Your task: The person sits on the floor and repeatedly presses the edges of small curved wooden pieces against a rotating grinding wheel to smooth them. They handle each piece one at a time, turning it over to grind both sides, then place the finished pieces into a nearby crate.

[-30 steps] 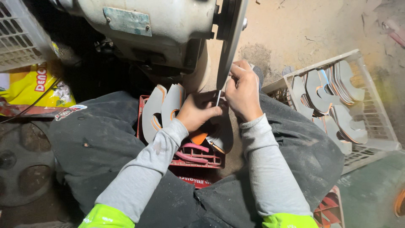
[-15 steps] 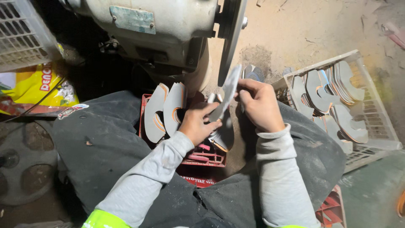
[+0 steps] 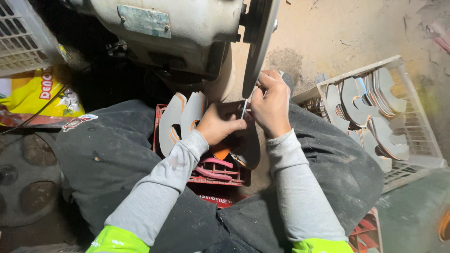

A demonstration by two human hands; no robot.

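My left hand (image 3: 221, 122) and my right hand (image 3: 271, 104) both grip a thin grey curved cut-out piece (image 3: 247, 140), held edge-up between them. Its top edge meets the rim of the grinder's upright disc (image 3: 259, 44). The grinder's pale motor housing (image 3: 173, 28) sits just behind my hands. Under my left hand stands a red crate (image 3: 213, 173) between my knees, with more grey curved pieces (image 3: 180, 119) upright in it.
A white wire basket (image 3: 412, 140) at the right holds several similar curved pieces (image 3: 370, 110). Another white basket (image 3: 21, 40) and a yellow bag (image 3: 40, 96) lie at the left. My dark trousers (image 3: 112, 164) fill the lower frame. Dusty floor lies behind the disc.
A second ago the piece was at the disc; half a second ago it was tilted away, flat side showing. Now it is edge-on against the disc again, hands closer together.
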